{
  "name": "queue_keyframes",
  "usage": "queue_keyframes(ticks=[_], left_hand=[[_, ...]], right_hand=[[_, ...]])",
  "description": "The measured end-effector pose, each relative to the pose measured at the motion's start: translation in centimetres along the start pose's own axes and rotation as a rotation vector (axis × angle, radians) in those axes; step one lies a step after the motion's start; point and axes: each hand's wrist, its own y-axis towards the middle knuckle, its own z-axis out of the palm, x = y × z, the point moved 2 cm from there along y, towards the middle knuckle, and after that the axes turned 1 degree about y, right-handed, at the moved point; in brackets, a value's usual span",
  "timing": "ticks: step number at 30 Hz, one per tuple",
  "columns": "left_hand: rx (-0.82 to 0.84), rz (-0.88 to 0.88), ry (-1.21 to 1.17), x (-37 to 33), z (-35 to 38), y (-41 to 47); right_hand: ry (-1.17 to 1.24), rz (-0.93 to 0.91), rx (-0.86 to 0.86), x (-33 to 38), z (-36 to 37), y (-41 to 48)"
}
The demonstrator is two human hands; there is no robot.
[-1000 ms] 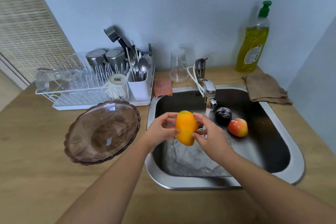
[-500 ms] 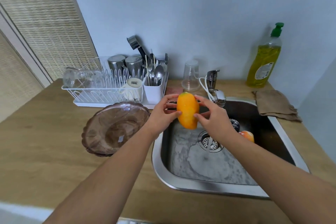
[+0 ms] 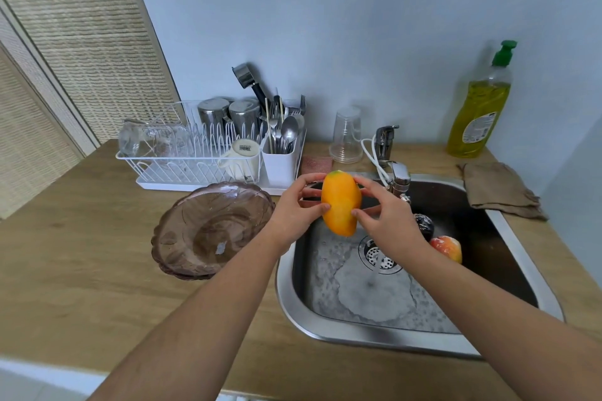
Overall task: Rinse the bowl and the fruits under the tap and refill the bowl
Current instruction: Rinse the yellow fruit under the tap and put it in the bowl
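orange-yellow and oval, the mango (image 3: 341,203) has come up and leftward from under the chrome tap (image 3: 399,177). a second ago it was held low over the drain beside the spout. now it stands upright above the left part of the steel sink (image 3: 286,296), nearer the bowl. the left hand (image 3: 293,210) and the right hand (image 3: 387,221) keep it between them, each grip a curl of thumb and fingertips pinching one flank of the fruit, with nothing else held. i read this as the mango's rinse being done and the carry to the bowl starting.

the scalloped brown glass bowl (image 3: 169,231) sits on the wooden desk (image 3: 81,254) just left of the sink and holds no fruit yet, only a pale speck that may be a sticker. two fruits lie in the basin, a dark round one (image 3: 425,226) and a red-and-yellow apple (image 3: 448,247), close together and partly hidden behind the right wrist. they likely still need moving over. whether water runs from the tap now i cannot tell.

behind the bowl stands a white wire dish rack (image 3: 195,159) with steel cups, a mug and cutlery. a clear plastic cup (image 3: 347,135), a pink sponge (image 3: 316,164), a green-capped bottle of yellow dish soap (image 3: 477,114) and a crumpled brown cloth (image 3: 498,192) stand or lie around the sink. between mango and bowl there is only the sink's rim. the rack's front edge sits close behind the bowl, and the wet fruit may slip.
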Motion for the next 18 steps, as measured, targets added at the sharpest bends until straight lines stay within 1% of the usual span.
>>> queue_keyframes(ticks=[6, 11, 15, 18], left_hand=[[-0.058, -0.003, -0.008, 1.1, 0.5, 0.2], [-0.069, -0.041, 0.004, 2.0, 0.9, 0.2], [-0.082, -0.012, 0.02, 1.1, 0.4, 0.3], [-0.124, 0.01, 0.046, -0.1, -1.4, 0.4]], right_hand=[[0.022, 0.018, -0.019, -0.4, 0.4, -0.2], [0.056, 0.049, -0.015, -0.8, 0.7, -0.5], [0.062, 0.031, -0.01, -0.1, 0.6, 0.1], [0.067, -0.002, 0.015, 1.4, 1.2, 1.6]])
